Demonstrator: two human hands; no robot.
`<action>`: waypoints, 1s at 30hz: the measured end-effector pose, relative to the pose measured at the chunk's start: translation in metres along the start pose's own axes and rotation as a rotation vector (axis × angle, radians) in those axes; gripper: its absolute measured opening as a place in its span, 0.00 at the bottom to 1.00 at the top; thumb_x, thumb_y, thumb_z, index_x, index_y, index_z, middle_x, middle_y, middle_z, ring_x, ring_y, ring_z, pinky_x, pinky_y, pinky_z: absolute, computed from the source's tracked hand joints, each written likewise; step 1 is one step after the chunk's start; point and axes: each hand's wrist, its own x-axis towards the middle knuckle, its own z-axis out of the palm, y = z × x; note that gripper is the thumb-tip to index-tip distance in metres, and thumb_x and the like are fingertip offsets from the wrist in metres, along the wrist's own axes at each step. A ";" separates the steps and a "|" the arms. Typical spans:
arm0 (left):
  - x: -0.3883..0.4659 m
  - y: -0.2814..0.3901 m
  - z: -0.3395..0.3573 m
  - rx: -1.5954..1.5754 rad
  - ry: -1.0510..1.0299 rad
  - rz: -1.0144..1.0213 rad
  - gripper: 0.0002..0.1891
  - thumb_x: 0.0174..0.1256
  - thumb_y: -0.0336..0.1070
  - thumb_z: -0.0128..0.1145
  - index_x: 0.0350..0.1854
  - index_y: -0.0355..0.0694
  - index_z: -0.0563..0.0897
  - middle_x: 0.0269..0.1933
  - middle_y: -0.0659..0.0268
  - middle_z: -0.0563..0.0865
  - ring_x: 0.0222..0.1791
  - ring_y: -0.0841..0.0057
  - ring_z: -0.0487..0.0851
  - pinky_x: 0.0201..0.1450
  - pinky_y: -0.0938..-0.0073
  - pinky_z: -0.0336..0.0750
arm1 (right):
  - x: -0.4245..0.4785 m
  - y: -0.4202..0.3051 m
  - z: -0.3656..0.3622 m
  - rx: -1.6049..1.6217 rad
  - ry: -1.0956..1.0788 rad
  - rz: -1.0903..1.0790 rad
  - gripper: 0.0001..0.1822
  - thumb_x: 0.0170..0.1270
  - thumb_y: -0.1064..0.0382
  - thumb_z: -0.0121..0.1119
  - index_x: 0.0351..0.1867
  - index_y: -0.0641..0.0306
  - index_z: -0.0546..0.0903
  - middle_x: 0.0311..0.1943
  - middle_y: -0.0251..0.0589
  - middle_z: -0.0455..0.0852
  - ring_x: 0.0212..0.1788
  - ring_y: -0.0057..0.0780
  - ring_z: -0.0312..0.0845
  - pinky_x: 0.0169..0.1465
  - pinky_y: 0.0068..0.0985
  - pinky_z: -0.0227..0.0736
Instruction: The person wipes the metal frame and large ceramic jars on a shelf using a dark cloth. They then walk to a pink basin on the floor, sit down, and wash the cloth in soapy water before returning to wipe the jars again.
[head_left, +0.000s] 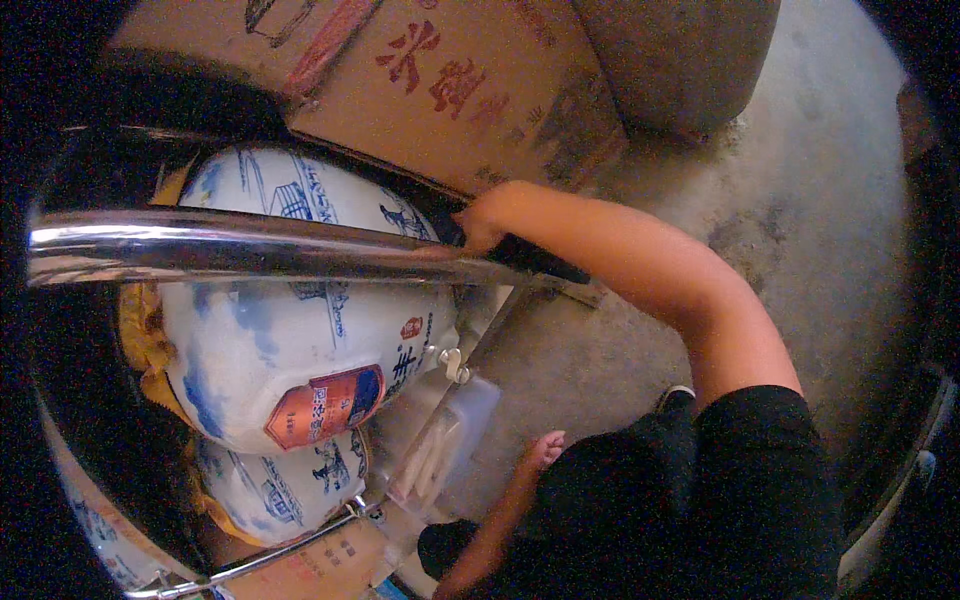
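Observation:
My right hand (480, 225) reaches in from the right beside a polished metal rail (247, 244), its fingertips beside or on the rail, close to a cardboard box's lower edge. Its fingers are blurred and partly hidden, so a grip cannot be made out. My left hand (551, 448) hangs low near my black clothing, fingers curled, nothing visible in it. Behind the rail stands a large white jar (247, 360) with blue drawings, an orange label and yellow cloth at its side. A similar white jar (281, 487) lies lower in view.
A large cardboard box (450, 90) with red writing fills the top, beside another brown box (675, 60). A clear plastic container (446, 442) holds pale objects. A thin metal bar (277, 551) and printed cardboard (330, 562) are at the bottom. Concrete floor (810, 225) shows right.

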 end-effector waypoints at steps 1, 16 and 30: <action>0.001 -0.002 -0.001 0.090 -0.022 0.009 0.21 0.64 0.40 0.49 0.58 0.42 0.70 0.54 0.58 0.74 0.52 0.70 0.74 0.55 0.72 0.68 | 0.011 0.016 0.009 -0.026 0.068 -0.055 0.46 0.48 0.29 0.49 0.61 0.64 0.67 0.59 0.49 0.72 0.60 0.46 0.68 0.62 0.37 0.61; -0.002 0.049 0.022 0.110 0.048 0.063 0.21 0.62 0.37 0.52 0.57 0.38 0.70 0.56 0.54 0.73 0.55 0.62 0.73 0.60 0.67 0.64 | 0.097 0.041 0.031 -0.051 0.080 -0.075 0.26 0.53 0.46 0.53 0.43 0.68 0.81 0.43 0.54 0.82 0.47 0.44 0.77 0.46 0.40 0.71; -0.029 0.079 0.000 0.391 0.052 0.289 0.22 0.57 0.37 0.54 0.54 0.37 0.72 0.55 0.51 0.75 0.53 0.53 0.71 0.61 0.61 0.62 | -0.005 -0.003 0.027 0.990 0.502 0.049 0.14 0.54 0.63 0.55 0.41 0.65 0.80 0.37 0.45 0.82 0.35 0.35 0.76 0.36 0.34 0.71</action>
